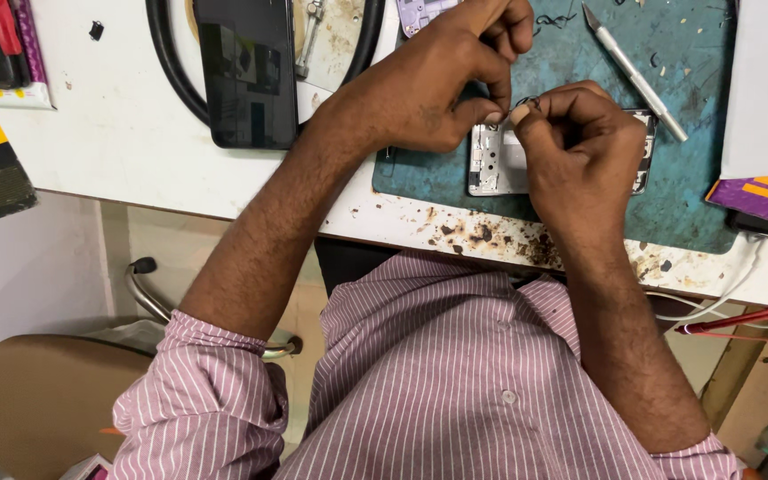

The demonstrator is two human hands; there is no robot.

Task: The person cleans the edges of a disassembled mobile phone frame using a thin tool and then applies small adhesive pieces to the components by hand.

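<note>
My left hand (433,84) and my right hand (580,147) meet fingertip to fingertip above an opened phone frame (491,160) that lies on a teal cutting mat (686,191). Between the thumbs and forefingers of both hands I pinch a tiny dark part (529,103), too small to identify. My right hand covers most of the phone frame. Only the frame's left end and right edge show.
A black phone (246,71) lies screen up at the back left, over a black ring-shaped cable (166,67). A craft knife (633,76) rests on the mat's far right. White and red wires (740,316) hang off the stained table edge (491,236). A chair (46,391) stands lower left.
</note>
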